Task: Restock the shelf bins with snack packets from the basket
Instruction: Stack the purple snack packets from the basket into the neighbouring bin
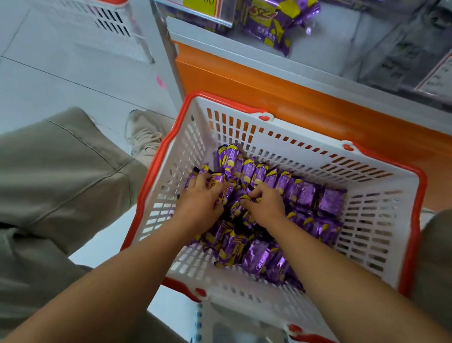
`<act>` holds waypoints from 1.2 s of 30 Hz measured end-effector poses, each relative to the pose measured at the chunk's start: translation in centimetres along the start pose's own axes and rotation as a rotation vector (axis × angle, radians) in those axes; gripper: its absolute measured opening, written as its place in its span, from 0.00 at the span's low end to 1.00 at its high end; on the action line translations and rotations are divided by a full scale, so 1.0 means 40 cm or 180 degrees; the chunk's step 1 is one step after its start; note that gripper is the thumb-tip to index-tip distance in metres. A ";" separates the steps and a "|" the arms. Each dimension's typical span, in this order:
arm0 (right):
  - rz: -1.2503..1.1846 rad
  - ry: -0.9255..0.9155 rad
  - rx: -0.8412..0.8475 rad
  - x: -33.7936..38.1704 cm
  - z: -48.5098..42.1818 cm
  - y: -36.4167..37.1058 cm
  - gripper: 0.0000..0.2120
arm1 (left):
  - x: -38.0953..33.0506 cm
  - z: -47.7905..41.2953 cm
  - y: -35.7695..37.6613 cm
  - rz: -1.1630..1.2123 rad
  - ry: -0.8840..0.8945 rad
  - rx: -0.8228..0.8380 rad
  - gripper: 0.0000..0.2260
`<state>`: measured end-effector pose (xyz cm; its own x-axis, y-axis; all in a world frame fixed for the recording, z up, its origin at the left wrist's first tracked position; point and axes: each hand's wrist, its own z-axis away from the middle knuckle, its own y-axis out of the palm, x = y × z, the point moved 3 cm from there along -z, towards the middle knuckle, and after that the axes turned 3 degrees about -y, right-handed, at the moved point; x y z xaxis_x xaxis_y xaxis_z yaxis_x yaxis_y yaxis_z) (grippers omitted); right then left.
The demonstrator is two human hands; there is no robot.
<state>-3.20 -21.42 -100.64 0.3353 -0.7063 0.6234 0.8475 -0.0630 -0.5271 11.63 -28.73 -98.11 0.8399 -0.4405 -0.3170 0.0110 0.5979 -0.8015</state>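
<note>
Both hands, left (200, 197) and right (267, 205), curl around purple packets (264, 256) in the basket (375, 228), which holds plenty, while the bin (330, 53) above looks part-filled.

basket (289, 149): on floor, before shelf bin (277, 11)
snack packets (262, 247): in basket, under and around both hands' grip

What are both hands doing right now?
Left hand: closed on purple snack packets in the basket.
Right hand: also closed on packets.
</note>
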 end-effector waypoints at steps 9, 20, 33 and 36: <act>-0.1047 0.0187 -0.0228 -0.022 0.040 -0.141 0.10 | -0.106 0.023 -0.034 0.0285 0.0754 -0.0173 0.33; -0.1811 -0.0176 -0.0107 0.086 0.146 -0.251 0.14 | -0.243 0.090 -0.107 0.0699 0.0575 -0.0903 0.29; -0.1593 -0.0235 0.0027 0.097 0.250 -0.268 0.37 | -0.203 0.141 -0.137 0.4020 -0.0532 0.0132 0.07; -0.1873 -0.0070 0.0590 0.088 0.256 -0.248 0.27 | -0.221 0.157 -0.148 0.4188 -0.0291 0.0491 0.07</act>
<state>-6.21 -16.05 -87.31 -0.2035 -0.5755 0.7921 0.9497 -0.3128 0.0167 7.57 -24.17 -87.37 0.3049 0.5642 -0.7673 -0.7770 0.6132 0.1421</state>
